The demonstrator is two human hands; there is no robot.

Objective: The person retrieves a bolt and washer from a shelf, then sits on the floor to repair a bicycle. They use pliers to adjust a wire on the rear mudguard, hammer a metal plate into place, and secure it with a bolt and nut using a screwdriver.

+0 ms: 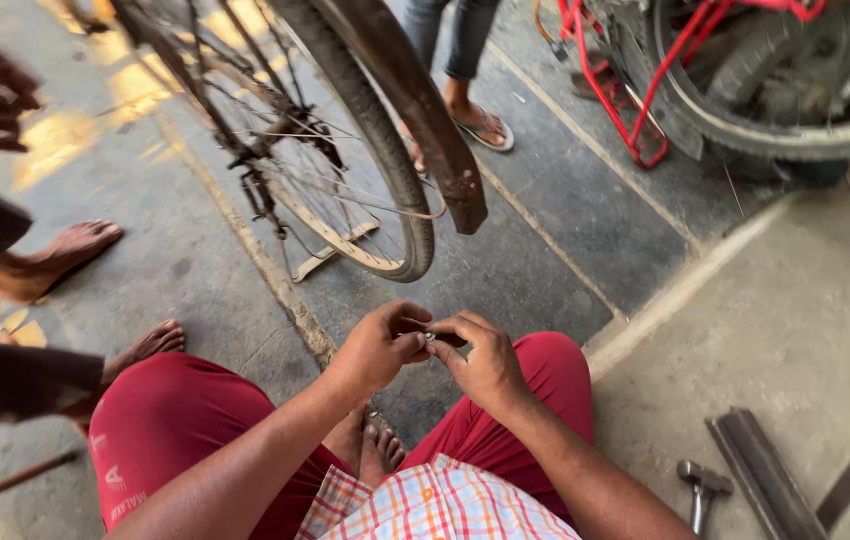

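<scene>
My left hand [377, 348] and my right hand [485, 362] meet in front of my red-trousered knees, fingertips pinched together on a small metal part [430, 337]. The part is tiny and mostly hidden by the fingers, so its exact kind is unclear. Just beyond my hands stands a bicycle wheel [345, 170] with thin spokes, a worn tyre and a dark mudguard [423, 110] curving over it.
A hammer [700, 488] and flat metal bars [765, 470] lie on the concrete at lower right. A red bicycle frame with another wheel [745, 110] stands at upper right. One person's bare feet [75, 250] are at left; another's sandalled foot [480, 125] is behind the wheel.
</scene>
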